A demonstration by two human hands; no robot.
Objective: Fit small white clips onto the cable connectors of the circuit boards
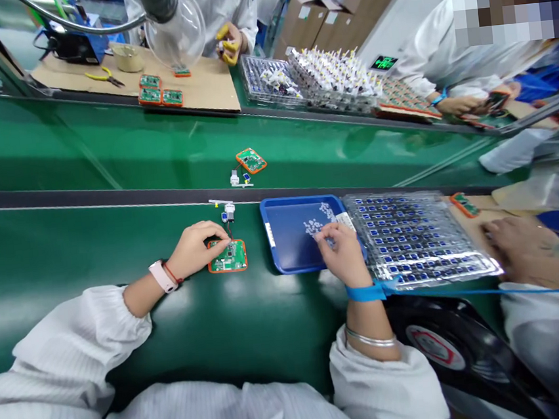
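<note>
On the green table lies a green circuit board (pixel 234 256) in an orange frame, with wires running up to a small white part (pixel 230 211). My left hand (pixel 197 247) rests at the board's upper left, thumb and fingers together on its edge. Over the right part of a blue tray (pixel 291 251) is my right hand (pixel 340 246), its thumb and fingertips pinched near small clear pieces (pixel 313 227). Whatever sits between those fingertips is too small to make out.
Right of the tray stands a clear plastic tray (pixel 410 236) with rows of blue parts. A black reel (pixel 440 339) is below it. Another framed board (pixel 252 161) lies beyond the dark rail. A neighbour's hand (pixel 530 244) is at the far right; others work opposite.
</note>
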